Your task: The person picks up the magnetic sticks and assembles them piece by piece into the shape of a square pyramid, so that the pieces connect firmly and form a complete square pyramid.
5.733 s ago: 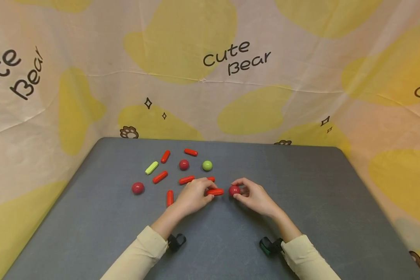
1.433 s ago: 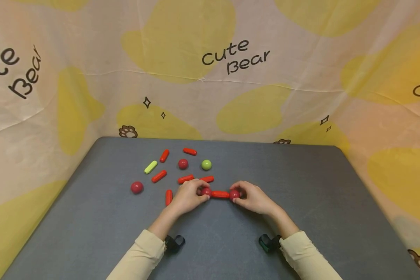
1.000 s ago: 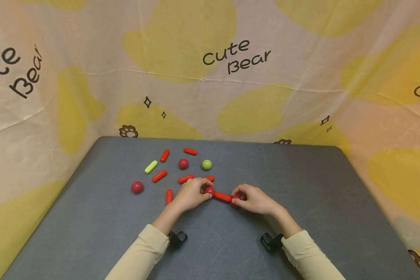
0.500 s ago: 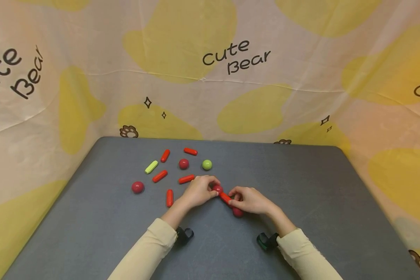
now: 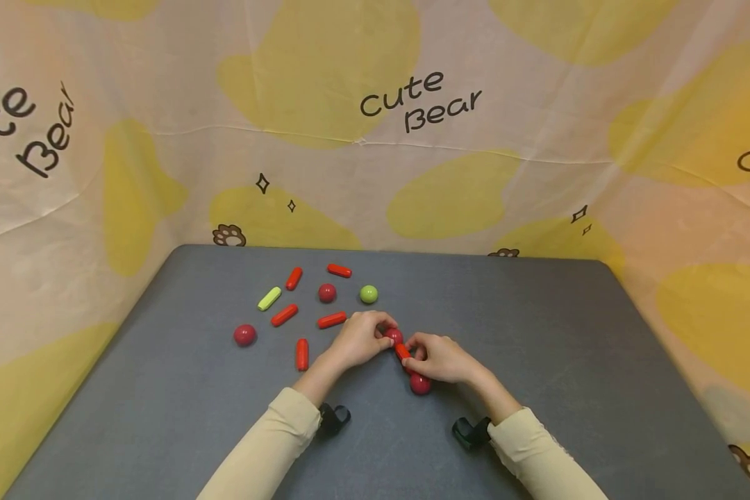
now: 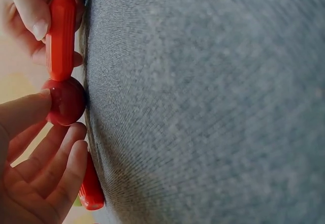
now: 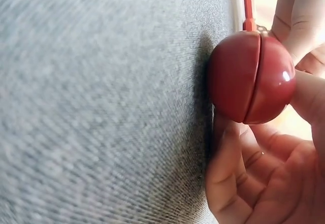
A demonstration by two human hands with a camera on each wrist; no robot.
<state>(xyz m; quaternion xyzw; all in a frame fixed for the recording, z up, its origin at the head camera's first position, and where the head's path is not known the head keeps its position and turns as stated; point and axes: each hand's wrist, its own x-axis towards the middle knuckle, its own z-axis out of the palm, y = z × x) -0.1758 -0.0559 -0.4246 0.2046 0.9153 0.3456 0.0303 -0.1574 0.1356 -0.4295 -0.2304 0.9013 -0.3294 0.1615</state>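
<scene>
Two dark red balls joined by a red ridged rod (image 5: 403,352) form a dumbbell-like piece on the table, running from far to near. My left hand (image 5: 364,338) pinches the far ball (image 6: 67,102) between thumb and fingers. With thumb and fingertips my right hand (image 5: 445,357) pinches the rod, covering part of it in the head view. The near ball (image 5: 420,384) sticks out toward me past the right hand; it fills the middle of the right wrist view. Another red rod (image 6: 91,186) lies on the table beyond my left fingers in the left wrist view.
Left of the hands on the grey table (image 5: 537,326) lie several loose red rods (image 5: 332,319), a light green rod (image 5: 269,298), a green ball (image 5: 369,294) and two red balls (image 5: 245,335). A patterned curtain (image 5: 450,187) stands behind the table.
A ball now sits on each end of the rod, which my left hand held alone at first. The piece has swung from sideways to pointing toward me. My right hand has moved from ball to rod.
</scene>
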